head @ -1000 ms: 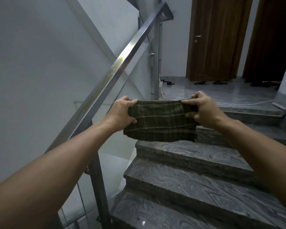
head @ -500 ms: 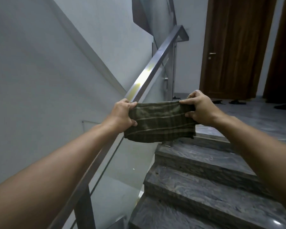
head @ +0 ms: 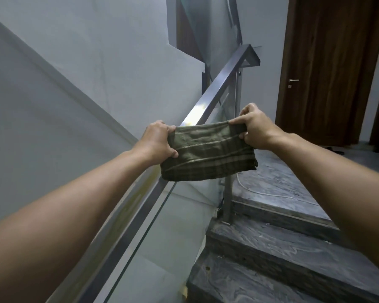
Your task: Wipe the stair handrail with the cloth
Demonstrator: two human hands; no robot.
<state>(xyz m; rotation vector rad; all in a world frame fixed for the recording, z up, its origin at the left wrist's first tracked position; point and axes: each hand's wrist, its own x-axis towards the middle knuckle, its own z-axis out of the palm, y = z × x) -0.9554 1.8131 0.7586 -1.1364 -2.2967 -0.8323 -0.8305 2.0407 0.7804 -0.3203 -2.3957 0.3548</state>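
A folded dark green checked cloth (head: 208,152) is stretched between both hands. My left hand (head: 157,142) grips its left end and my right hand (head: 254,129) grips its right end. The cloth hangs directly over the steel handrail (head: 222,80), which slopes up from the lower left to a bent end at the upper right. Whether the cloth touches the rail is hidden by the cloth itself. My left forearm lies along the lower stretch of the rail.
A glass panel (head: 169,232) fills the space under the rail, held by a steel post (head: 229,193). Grey marble steps (head: 278,248) climb on the right to a landing with a brown door (head: 328,68). A white cable (head: 271,194) lies on the top step. A plain wall is on the left.
Both hands with the cloth have shifted left relative to the stairs, from beside the rail to over it. The view has turned up and towards the rail.
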